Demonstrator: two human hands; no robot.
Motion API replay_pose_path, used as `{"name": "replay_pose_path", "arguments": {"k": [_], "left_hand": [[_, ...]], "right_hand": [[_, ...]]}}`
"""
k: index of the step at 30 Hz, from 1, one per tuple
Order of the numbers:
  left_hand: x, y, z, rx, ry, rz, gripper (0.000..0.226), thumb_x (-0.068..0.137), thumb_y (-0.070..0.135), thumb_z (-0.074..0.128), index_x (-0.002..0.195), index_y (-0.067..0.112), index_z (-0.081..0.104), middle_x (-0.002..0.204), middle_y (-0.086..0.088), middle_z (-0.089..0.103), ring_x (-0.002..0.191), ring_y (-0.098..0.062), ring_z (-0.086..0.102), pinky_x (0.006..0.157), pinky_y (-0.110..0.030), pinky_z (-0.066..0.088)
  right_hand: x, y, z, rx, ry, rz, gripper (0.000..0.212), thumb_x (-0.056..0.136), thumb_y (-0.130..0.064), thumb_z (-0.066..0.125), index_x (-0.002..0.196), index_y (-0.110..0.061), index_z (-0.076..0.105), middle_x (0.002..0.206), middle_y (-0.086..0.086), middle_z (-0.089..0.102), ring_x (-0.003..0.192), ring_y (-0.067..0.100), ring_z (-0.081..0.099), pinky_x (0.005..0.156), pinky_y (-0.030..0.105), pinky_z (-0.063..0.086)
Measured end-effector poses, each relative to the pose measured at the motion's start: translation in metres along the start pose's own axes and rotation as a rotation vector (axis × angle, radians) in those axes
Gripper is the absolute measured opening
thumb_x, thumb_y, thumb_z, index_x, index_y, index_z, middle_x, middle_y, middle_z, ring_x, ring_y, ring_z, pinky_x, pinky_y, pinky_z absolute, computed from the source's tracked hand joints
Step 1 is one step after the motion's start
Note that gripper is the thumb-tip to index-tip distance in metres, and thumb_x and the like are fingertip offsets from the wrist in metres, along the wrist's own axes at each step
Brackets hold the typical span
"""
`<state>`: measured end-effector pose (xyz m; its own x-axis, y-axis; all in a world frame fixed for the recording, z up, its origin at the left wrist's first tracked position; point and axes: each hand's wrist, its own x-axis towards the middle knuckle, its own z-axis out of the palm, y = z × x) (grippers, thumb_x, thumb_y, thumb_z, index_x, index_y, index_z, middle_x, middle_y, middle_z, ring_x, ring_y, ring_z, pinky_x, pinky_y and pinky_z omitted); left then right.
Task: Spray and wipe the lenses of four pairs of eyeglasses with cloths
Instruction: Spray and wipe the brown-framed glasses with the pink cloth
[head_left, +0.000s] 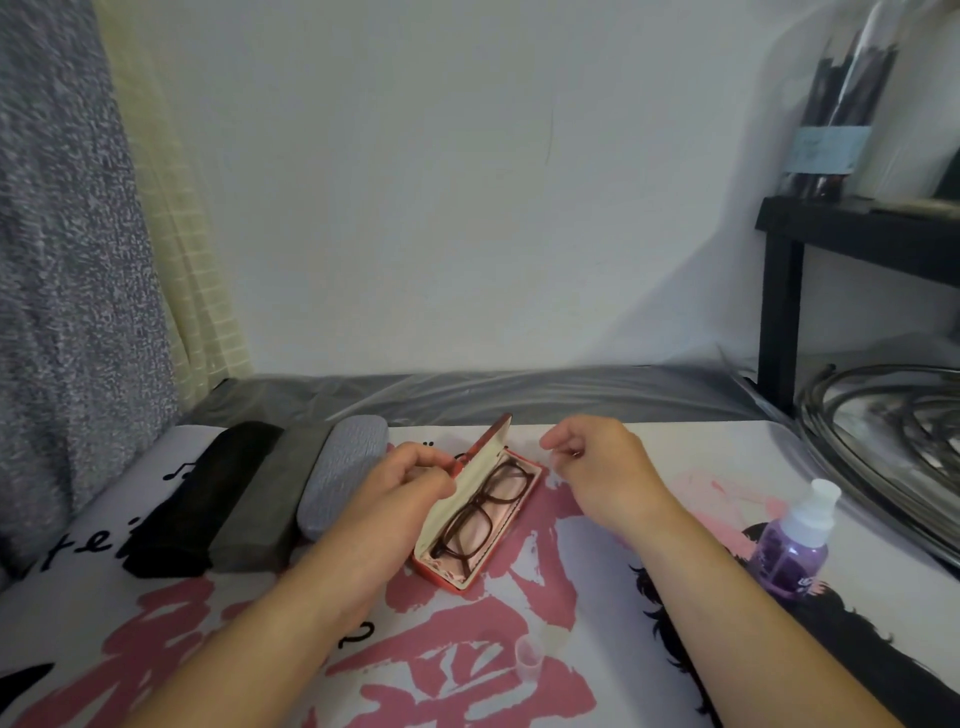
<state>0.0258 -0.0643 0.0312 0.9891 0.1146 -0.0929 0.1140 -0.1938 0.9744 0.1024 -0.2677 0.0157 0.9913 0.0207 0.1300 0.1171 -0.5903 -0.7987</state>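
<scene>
A red glasses case (470, 574) lies open in the middle of the printed mat, with dark brown eyeglasses (485, 512) folded inside on a pink cloth lining. My left hand (402, 486) grips the raised lid at its edge. My right hand (597, 462) hovers just right of the case, fingers loosely curled, holding nothing. A purple spray bottle (795, 545) with a white nozzle stands at the right. Its clear cap (529, 659) sits on the mat near me.
Three closed cases lie side by side at the left: black (197, 499), dark grey (270, 499) and light grey (345, 475). A black shelf (779, 312) and coiled tubing (883, 415) stand at the right. A curtain hangs at the left.
</scene>
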Motion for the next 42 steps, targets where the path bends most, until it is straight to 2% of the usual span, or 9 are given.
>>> {"name": "replay_pose_path", "arguments": {"k": [6,10,15,26,29,31,33,37,42], "left_hand": [[-0.001,-0.001,0.000,-0.014,0.004,-0.008,0.016,0.091,0.024,0.063,0.092,0.038,0.072,0.104,-0.008,0.074,0.094,-0.030,0.073,0.086,-0.054,0.059],[-0.002,-0.002,0.000,-0.035,-0.003,-0.002,0.015,0.090,0.023,0.064,0.096,0.034,0.072,0.105,-0.011,0.073,0.093,-0.032,0.074,0.085,-0.053,0.058],[-0.004,-0.005,0.000,-0.066,-0.059,-0.011,0.015,0.098,0.015,0.061,0.105,0.025,0.070,0.112,-0.014,0.071,0.096,-0.033,0.074,0.089,-0.054,0.056],[-0.012,-0.001,0.000,0.033,-0.141,0.030,0.015,0.096,0.024,0.066,0.100,0.039,0.069,0.115,0.001,0.068,0.104,-0.019,0.071,0.102,-0.050,0.051],[-0.014,-0.008,0.006,0.172,-0.157,0.112,0.023,0.089,0.019,0.072,0.102,0.038,0.065,0.112,0.002,0.068,0.091,-0.008,0.069,0.086,-0.034,0.056],[-0.014,-0.016,0.013,0.417,-0.083,0.222,0.030,0.083,0.020,0.074,0.100,0.041,0.060,0.113,0.009,0.058,0.092,0.003,0.058,0.079,-0.009,0.043],[-0.016,-0.019,0.018,0.547,-0.025,0.291,0.033,0.083,0.022,0.072,0.103,0.042,0.056,0.114,0.014,0.046,0.104,0.003,0.047,0.081,-0.002,0.032],[-0.016,-0.019,0.014,0.722,-0.028,0.325,0.043,0.083,0.043,0.073,0.116,0.046,0.047,0.115,0.017,0.042,0.109,-0.005,0.043,0.088,-0.021,0.037],[-0.016,-0.008,0.009,0.756,0.066,0.373,0.041,0.083,0.040,0.073,0.116,0.043,0.048,0.103,0.014,0.065,0.090,-0.007,0.061,0.079,-0.033,0.053]], "right_hand": [[-0.001,-0.005,0.007,-0.030,-0.036,-0.009,0.013,0.099,-0.014,0.062,0.102,-0.022,0.071,0.091,-0.011,0.066,0.081,0.006,0.062,0.066,0.015,0.044],[-0.003,-0.012,0.007,0.192,-0.017,0.072,0.032,0.107,-0.039,0.043,0.113,-0.018,0.067,0.107,0.005,0.071,0.095,0.016,0.065,0.090,0.042,0.054],[-0.004,-0.019,0.006,0.425,-0.099,0.227,0.052,0.106,-0.055,0.028,0.132,-0.024,0.060,0.120,-0.001,0.071,0.111,0.017,0.065,0.090,0.031,0.047],[-0.002,-0.016,0.012,0.454,-0.014,0.202,0.050,0.107,-0.053,0.030,0.108,-0.022,0.070,0.111,-0.003,0.071,0.107,0.017,0.066,0.101,0.040,0.051],[-0.002,-0.016,0.011,0.468,0.031,0.199,0.052,0.108,-0.050,0.030,0.112,-0.016,0.069,0.113,0.000,0.069,0.103,0.020,0.066,0.092,0.036,0.054],[-0.002,-0.014,0.011,0.466,0.058,0.186,0.052,0.108,-0.049,0.030,0.113,-0.015,0.069,0.114,0.000,0.067,0.102,0.020,0.065,0.081,0.031,0.052],[-0.003,-0.013,0.011,0.460,0.078,0.174,0.050,0.108,-0.049,0.031,0.112,-0.016,0.068,0.112,-0.001,0.066,0.099,0.018,0.065,0.080,0.030,0.049],[-0.003,-0.013,0.010,0.438,0.061,0.157,0.046,0.108,-0.046,0.033,0.114,-0.015,0.067,0.104,-0.003,0.066,0.089,0.014,0.064,0.072,0.024,0.048],[-0.009,-0.019,0.010,0.210,-0.044,-0.046,0.040,0.106,-0.049,0.041,0.115,-0.022,0.069,0.113,-0.006,0.070,0.105,0.013,0.062,0.095,0.031,0.048]]}}
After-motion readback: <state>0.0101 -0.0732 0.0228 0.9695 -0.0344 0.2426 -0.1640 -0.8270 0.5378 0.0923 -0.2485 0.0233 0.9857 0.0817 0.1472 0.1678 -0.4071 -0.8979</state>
